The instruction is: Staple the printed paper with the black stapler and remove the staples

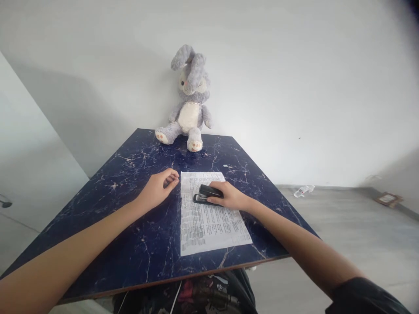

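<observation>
My right hand (231,197) is wrapped round a black stapler (210,190), thumb on the near side and fingers over the top. The stapler's jaws point left and stand apart, above or on the upper half of a printed sheet of paper (212,231). Whether a second sheet lies beneath is hard to see. My left hand (159,186) is beside the paper's upper left edge, fingers loosely curled, with a gap between thumb and fingers and nothing visible in it.
A grey plush rabbit (190,114) sits at the far end of the dark blue marbled table (131,244), against the wall. A small white scrap (227,165) lies beyond the paper. On the floor to the right are a clear plastic item (303,190) and a brown object (388,199).
</observation>
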A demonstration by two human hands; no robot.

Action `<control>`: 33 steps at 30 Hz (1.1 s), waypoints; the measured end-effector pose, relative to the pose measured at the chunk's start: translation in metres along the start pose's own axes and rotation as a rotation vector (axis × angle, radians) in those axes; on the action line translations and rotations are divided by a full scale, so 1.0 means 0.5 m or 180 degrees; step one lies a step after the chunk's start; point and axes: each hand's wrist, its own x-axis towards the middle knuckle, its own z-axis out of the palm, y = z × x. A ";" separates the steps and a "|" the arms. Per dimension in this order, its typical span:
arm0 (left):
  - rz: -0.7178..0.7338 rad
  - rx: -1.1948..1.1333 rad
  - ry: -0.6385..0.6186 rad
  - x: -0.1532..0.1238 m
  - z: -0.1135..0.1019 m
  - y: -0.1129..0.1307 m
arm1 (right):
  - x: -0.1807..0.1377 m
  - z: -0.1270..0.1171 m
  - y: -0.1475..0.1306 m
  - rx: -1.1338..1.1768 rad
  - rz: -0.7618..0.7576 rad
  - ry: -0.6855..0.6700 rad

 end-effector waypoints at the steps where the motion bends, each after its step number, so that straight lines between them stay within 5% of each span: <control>1: -0.0050 0.0001 0.0054 0.000 -0.008 -0.006 | -0.014 -0.008 0.010 0.0022 0.0076 -0.0030; 9: -0.0280 -0.0050 0.0036 0.009 -0.012 -0.017 | -0.167 -0.081 0.133 0.0638 0.0536 0.0227; 11: -0.0261 -0.0072 0.0046 0.011 -0.011 -0.011 | -0.175 -0.101 0.171 0.0931 0.0581 0.0752; 14: -0.0256 -0.0020 0.0148 0.014 -0.021 -0.012 | -0.134 -0.117 0.220 0.0215 0.0764 0.1336; 20: -0.0477 -0.0042 0.0435 0.026 -0.070 -0.061 | 0.037 -0.069 0.273 -0.1090 0.0869 0.0303; 26: -0.0788 -0.0589 0.1003 0.047 -0.102 -0.154 | 0.191 0.021 0.202 -0.1420 0.0941 -0.0003; 33: -0.1444 -0.0985 0.2572 0.065 -0.112 -0.231 | 0.420 0.170 0.001 -0.1096 0.0359 -0.0076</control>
